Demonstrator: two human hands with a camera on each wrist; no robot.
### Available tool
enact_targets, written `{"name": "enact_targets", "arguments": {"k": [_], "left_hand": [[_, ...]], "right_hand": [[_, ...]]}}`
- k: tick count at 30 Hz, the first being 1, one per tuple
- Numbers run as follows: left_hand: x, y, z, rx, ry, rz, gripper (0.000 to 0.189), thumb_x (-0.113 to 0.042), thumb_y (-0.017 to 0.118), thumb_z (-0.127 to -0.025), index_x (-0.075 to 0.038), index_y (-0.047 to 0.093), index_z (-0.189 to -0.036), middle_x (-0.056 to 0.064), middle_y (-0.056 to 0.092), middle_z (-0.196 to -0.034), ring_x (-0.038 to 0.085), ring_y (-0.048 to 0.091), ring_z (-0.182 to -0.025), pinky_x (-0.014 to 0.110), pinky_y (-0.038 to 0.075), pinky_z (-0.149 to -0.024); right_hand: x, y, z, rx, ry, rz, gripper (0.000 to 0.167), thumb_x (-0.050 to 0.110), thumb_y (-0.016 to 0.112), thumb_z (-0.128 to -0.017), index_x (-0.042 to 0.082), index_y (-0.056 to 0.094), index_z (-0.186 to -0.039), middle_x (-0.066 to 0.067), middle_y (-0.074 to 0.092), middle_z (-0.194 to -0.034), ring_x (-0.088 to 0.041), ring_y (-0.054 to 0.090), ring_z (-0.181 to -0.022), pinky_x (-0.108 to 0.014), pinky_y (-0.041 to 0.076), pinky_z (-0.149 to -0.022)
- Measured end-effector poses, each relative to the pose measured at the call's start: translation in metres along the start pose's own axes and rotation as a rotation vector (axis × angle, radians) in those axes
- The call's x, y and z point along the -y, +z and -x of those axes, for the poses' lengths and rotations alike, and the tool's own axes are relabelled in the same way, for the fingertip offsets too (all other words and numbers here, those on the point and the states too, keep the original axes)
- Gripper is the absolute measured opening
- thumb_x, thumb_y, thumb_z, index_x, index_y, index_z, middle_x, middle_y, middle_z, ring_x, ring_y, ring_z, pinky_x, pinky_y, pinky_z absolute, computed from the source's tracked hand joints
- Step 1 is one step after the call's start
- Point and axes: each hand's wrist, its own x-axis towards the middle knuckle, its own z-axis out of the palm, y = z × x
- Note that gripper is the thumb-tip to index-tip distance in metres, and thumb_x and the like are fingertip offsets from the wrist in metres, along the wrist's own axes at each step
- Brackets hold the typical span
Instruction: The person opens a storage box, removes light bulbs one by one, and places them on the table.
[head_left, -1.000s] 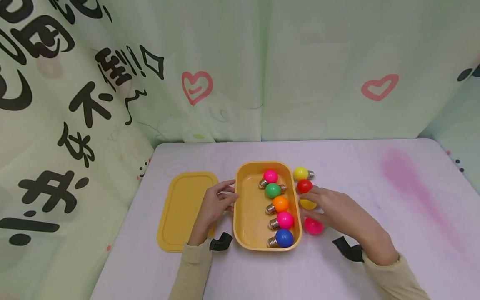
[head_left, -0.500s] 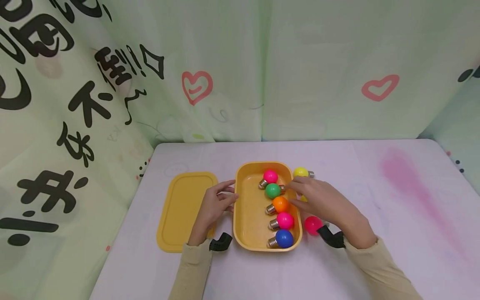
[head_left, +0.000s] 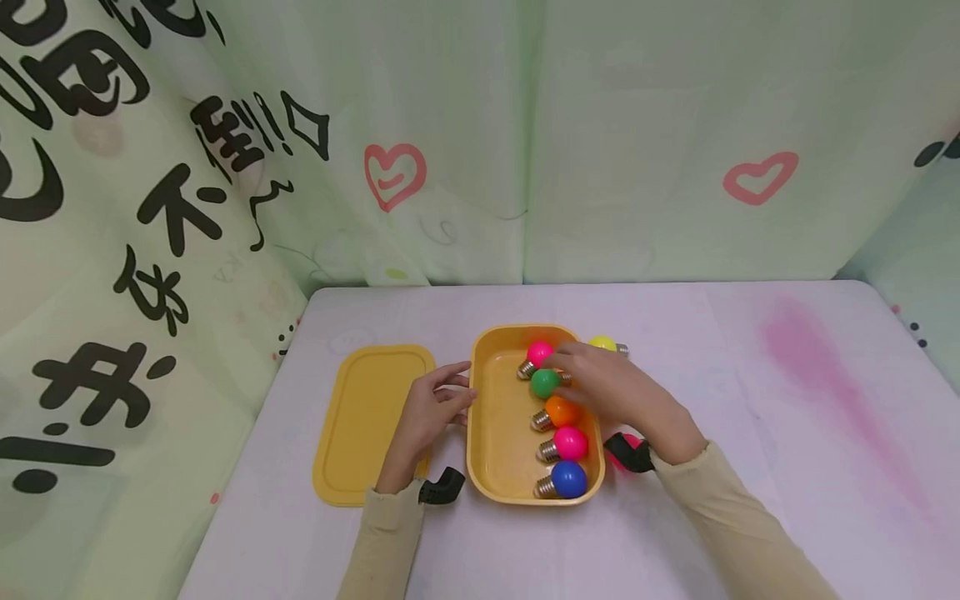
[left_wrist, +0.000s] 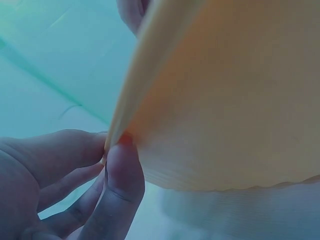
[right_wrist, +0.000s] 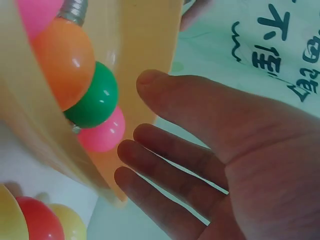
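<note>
My left hand [head_left: 424, 418] pinches the left rim of a yellow plastic box [head_left: 495, 467] between thumb and fingers; the left wrist view shows the thumb on the inner wall. My right hand [head_left: 615, 387] is over the box's right side, fingers extended and holding nothing. Its fingertips hover close to a green light bulb [head_left: 544, 383]. Also in the box, in a row, are a pink bulb [head_left: 539, 352], an orange bulb [head_left: 561, 411], another pink bulb [head_left: 571, 442] and a blue bulb [head_left: 569, 479]. All have silver screw bases.
A flat yellow lid [head_left: 360, 425] lies left of the box. Outside the right wall are a yellow bulb [head_left: 602, 342], a red bulb [right_wrist: 42, 222] and another yellow bulb [right_wrist: 10, 220]. The right wrist strap partly covers a loose pink bulb [head_left: 617, 460].
My right hand has moved left from the loose bulbs, across the box's right rim, to above the bulbs inside. My left hand stays at the left rim.
</note>
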Motion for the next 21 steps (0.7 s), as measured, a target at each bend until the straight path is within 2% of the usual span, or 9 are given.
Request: {"name": "enact_targets", "arguments": {"k": [9, 15, 21], "left_hand": [[0.001, 0.000, -0.001, -0.002, 0.000, -0.003, 0.048, -0.008, 0.072, -0.090, -0.010, 0.060, -0.136, 0.014, 0.063, -0.111, 0.019, 0.067, -0.080, 0.030, 0.061, -0.063], [0.001, -0.002, -0.001, 0.001, 0.002, 0.002, 0.048, -0.006, 0.072, -0.090, -0.008, 0.060, -0.136, 0.014, 0.063, -0.110, 0.020, 0.067, -0.079, 0.028, 0.061, -0.062], [0.002, -0.001, -0.002, 0.011, 0.011, 0.000, 0.048, -0.005, 0.071, -0.090, -0.007, 0.060, -0.136, 0.015, 0.062, -0.109, 0.018, 0.066, -0.077, 0.028, 0.060, -0.062]], "right_hand": [[-0.009, 0.008, -0.016, 0.042, -0.083, 0.033, 0.025, 0.014, 0.078, -0.085, 0.006, 0.071, -0.108, -0.006, 0.064, -0.096, -0.017, 0.059, -0.083, -0.031, 0.057, -0.077], [-0.009, 0.010, -0.026, 0.106, -0.083, 0.035, 0.021, 0.016, 0.076, -0.088, 0.007, 0.070, -0.106, -0.005, 0.063, -0.097, -0.018, 0.059, -0.085, -0.032, 0.057, -0.081], [-0.007, 0.008, -0.031, 0.158, -0.069, 0.008, 0.027, 0.013, 0.074, -0.088, 0.005, 0.071, -0.114, -0.007, 0.067, -0.105, -0.022, 0.063, -0.094, -0.038, 0.056, -0.091]]}}
